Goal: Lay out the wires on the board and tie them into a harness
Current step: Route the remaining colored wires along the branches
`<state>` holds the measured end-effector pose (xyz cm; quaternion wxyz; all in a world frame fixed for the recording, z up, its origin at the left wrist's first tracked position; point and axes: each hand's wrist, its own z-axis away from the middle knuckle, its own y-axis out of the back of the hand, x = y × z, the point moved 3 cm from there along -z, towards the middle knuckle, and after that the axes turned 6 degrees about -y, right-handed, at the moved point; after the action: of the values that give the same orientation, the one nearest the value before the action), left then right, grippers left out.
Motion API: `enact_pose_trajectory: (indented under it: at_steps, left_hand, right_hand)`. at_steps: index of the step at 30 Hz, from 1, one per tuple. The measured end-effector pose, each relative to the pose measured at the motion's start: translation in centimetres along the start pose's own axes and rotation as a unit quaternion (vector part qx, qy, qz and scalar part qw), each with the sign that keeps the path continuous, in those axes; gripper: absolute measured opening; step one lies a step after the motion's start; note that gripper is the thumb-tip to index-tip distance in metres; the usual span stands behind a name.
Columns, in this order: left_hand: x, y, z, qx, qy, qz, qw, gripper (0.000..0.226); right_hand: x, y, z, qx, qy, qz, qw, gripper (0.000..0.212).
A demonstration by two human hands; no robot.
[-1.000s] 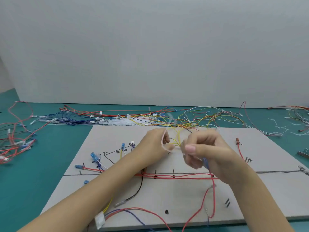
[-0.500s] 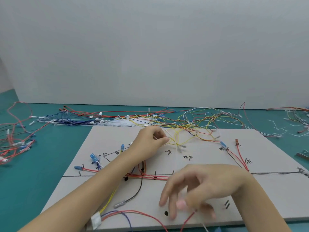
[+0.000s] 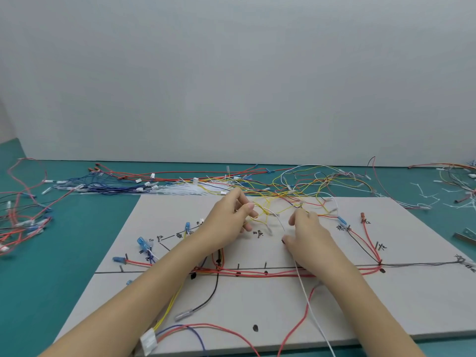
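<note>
A grey board [image 3: 386,305] with inked lines and pegs lies in front of me. Red wires [image 3: 257,273] run along its long line, and a black wire [image 3: 211,296] drops toward the front edge. My left hand [image 3: 226,222] hovers over the board's far middle and pinches a yellow wire [image 3: 261,211] from the tangle there. My right hand [image 3: 307,234] is close beside it on the right. A white wire [image 3: 313,315] runs out from under its palm to the board's front edge. A white connector [image 3: 149,341] lies at the front left corner.
Loose wires are heaped on the teal table at the left [image 3: 23,222], behind the board [image 3: 309,181] and at the far right [image 3: 458,181]. A bundle of white cable ties [image 3: 185,189] lies behind the board. Blue terminals [image 3: 142,242] sit on the board's left. A metal piece [image 3: 466,237] lies at the right.
My right hand dropped to the board's front edge, then came back up beside the left hand, with a white wire trailing from it. My left hand stayed in the yellow tangle.
</note>
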<state>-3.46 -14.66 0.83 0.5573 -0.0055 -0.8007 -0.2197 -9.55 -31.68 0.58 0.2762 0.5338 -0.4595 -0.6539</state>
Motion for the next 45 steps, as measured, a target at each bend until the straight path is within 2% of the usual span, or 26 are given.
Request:
enact_pose_trajectory:
  at_steps: [3,5,8,10,13,14,16,17,19,21,22,24,26,28,32,34,38,41,45]
  left_hand:
    - [0.0,0.2,-0.1,0.008,-0.001,-0.008,1.000,0.016]
    - [0.0,0.3,-0.2,0.016,0.002,-0.010,1.000,0.016]
    - [-0.2,0.5,-0.3,0.032,0.015,-0.018,0.999,0.016]
    - [-0.4,0.7,-0.4,0.041,0.029,-0.020,0.999,0.017]
    - [-0.5,0.8,-0.7,0.039,0.046,-0.002,0.998,0.017]
    - [-0.5,0.8,-0.8,0.035,0.049,0.005,0.998,0.017]
    - [-0.5,1.0,-1.0,0.029,0.053,0.015,0.998,0.016]
    - [-0.5,1.0,-1.0,0.030,0.057,0.021,0.998,0.016]
    - [-0.5,1.0,-1.0,0.037,0.062,0.050,0.996,0.015]
    - [-0.4,1.1,-1.0,0.040,0.061,0.062,0.995,0.014]
    - [-0.3,1.2,-0.9,0.040,0.055,0.056,0.996,0.014]
    - [0.0,1.2,-0.9,0.042,0.033,0.061,0.997,0.013]
    - [0.1,1.3,-0.9,0.041,0.018,0.067,0.997,0.014]
    - [0.2,1.2,-0.8,0.040,0.008,0.066,0.997,0.017]
    - [0.3,1.4,-0.8,0.037,-0.010,0.087,0.996,0.024]
    - [0.2,1.6,-0.6,0.030,-0.020,0.054,0.998,0.025]
    - [0.5,2.1,-0.3,0.044,-0.052,-0.032,0.997,0.009]
    - [0.8,3.1,-0.5,0.106,-0.065,-0.016,0.992,0.010]
    - [1.3,4.9,-0.2,0.242,-0.069,0.038,0.967,0.014]
  right_hand:
    - [0.1,0.2,-0.3,-0.002,-0.016,-0.011,1.000,0.007]
    - [0.2,0.4,-0.5,0.013,-0.011,-0.017,1.000,0.008]
    - [0.3,1.2,-0.8,0.050,0.021,-0.121,0.991,0.012]
    - [0.1,2.5,-0.7,0.072,0.054,-0.289,0.953,0.014]
    - [0.1,4.5,-0.1,0.013,0.061,-0.543,0.837,0.006]
    - [0.0,4.9,0.2,-0.028,0.067,-0.579,0.812,0.002]
    - [-0.1,5.3,0.6,-0.130,0.089,-0.580,0.799,0.009]
    - [-0.2,5.2,0.9,-0.182,0.102,-0.552,0.807,0.011]
    - [-0.3,4.6,1.6,-0.265,0.135,-0.438,0.849,0.011]
    - [-0.3,3.5,1.9,-0.279,0.139,-0.319,0.895,0.014]
    - [-0.4,3.0,1.5,-0.251,0.122,-0.290,0.915,0.015]
    - [-0.4,2.3,0.2,-0.146,0.075,-0.266,0.950,0.015]
    - [-0.5,1.9,-1.0,-0.044,0.054,-0.239,0.968,0.011]
    - [-0.9,1.4,-2.1,-0.004,0.060,-0.209,0.976,0.009]
    - [-1.9,0.5,-3.2,0.014,0.088,-0.140,0.986,0.021]
    - [-2.3,0.1,-3.5,0.042,0.101,-0.105,0.988,0.014]
    - [-2.1,0.2,-3.9,0.068,0.143,-0.086,0.984,0.011]
    - [-1.3,0.4,-4.2,0.067,0.149,-0.102,0.981,0.014]
    - [-0.2,0.4,-4.9,0.007,0.079,-0.217,0.973,0.017]
